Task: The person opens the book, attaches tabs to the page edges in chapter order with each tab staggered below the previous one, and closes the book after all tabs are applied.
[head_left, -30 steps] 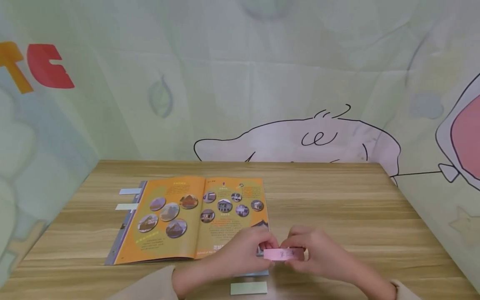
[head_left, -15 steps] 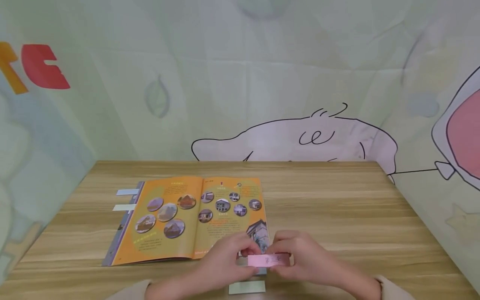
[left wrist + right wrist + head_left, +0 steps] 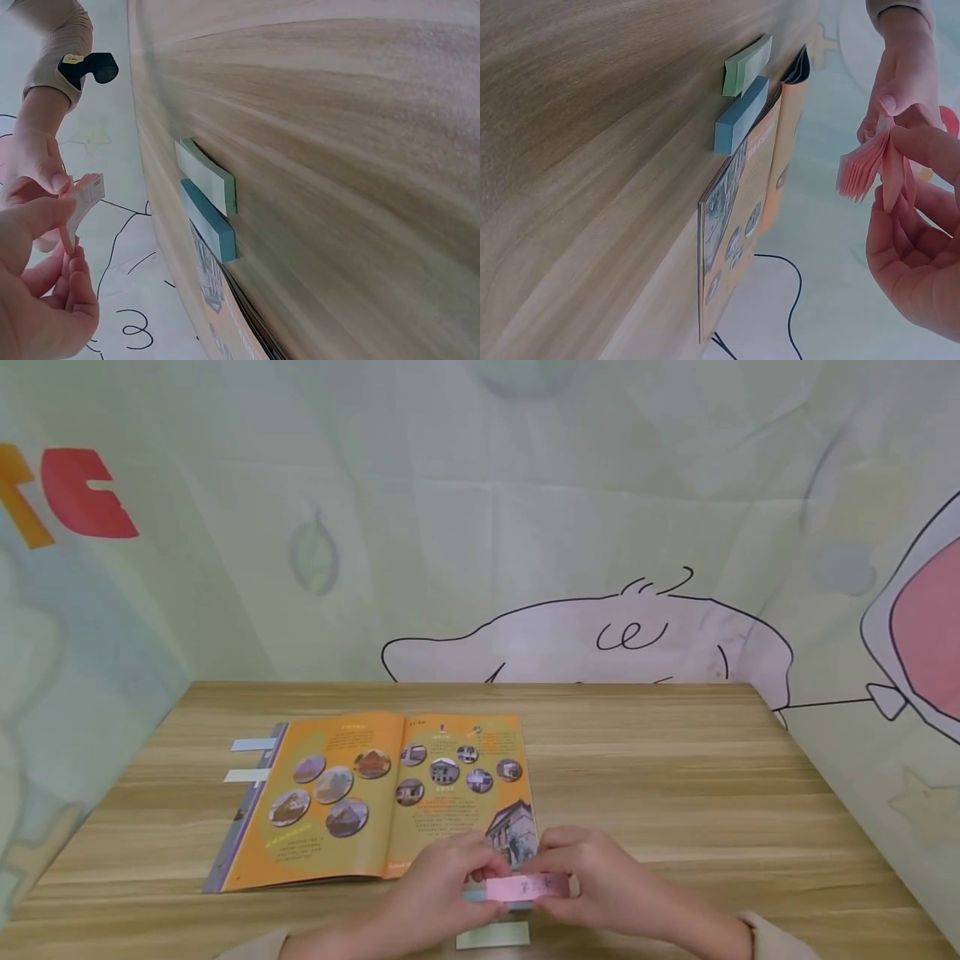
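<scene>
Between both hands, above the table near the book's lower right corner, is a small pad of pink sticky notes [image 3: 517, 887] with handwriting on its top strip. My left hand [image 3: 438, 887] pinches its left end between thumb and fingers. The other end is pinched by my right hand [image 3: 603, 887]. Seen from the right wrist, the pink leaves [image 3: 861, 171] fan apart at the end away from my right fingers. On the table below lie a blue sticky-note pad [image 3: 208, 219] and a green one [image 3: 208, 177], side by side; the hands partly cover the blue pad in the head view.
An open book [image 3: 330, 810] with orange pages and round photos lies left of centre. A bluish sticky note [image 3: 252, 744] and a whitish one [image 3: 247, 775] stick out from its left edge. Behind the wooden table [image 3: 660, 777] hangs a printed cloth [image 3: 420, 527].
Both hands have moved left and slightly down with the pink sticky-note pad between them, uncovering more of the book's lower right picture. The view has shifted slightly.
</scene>
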A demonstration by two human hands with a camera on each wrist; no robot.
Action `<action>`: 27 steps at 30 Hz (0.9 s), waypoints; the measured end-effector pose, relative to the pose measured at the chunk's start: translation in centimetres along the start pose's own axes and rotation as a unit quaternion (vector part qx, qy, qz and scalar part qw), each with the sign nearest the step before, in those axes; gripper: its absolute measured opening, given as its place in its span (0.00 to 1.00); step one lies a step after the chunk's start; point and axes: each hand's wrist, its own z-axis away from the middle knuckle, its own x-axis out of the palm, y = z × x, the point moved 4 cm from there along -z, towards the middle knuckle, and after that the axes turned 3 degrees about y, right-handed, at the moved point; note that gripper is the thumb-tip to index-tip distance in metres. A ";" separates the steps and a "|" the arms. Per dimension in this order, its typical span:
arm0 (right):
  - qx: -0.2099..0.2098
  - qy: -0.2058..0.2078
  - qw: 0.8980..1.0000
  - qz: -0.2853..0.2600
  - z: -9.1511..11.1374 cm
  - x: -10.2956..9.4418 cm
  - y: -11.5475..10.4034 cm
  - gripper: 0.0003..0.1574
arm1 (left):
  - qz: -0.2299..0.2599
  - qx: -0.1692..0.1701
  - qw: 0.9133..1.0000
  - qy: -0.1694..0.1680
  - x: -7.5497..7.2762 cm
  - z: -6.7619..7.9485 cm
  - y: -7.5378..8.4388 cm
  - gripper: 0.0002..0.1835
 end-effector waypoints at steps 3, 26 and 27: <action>-0.010 0.002 1.000 0.010 0.0 0.0 0.0 0.14 | -0.004 0.005 1.000 0.001 0.0 0.0 0.0 0.09; -0.019 0.034 0.999 0.026 -0.2 -0.5 -0.4 0.09 | -0.005 -0.059 0.998 -0.022 -0.1 -0.5 -0.5 0.08; -0.006 0.036 0.999 0.016 -0.2 -0.5 -0.3 0.09 | -0.009 -0.054 0.998 -0.019 -0.1 -0.5 -0.4 0.08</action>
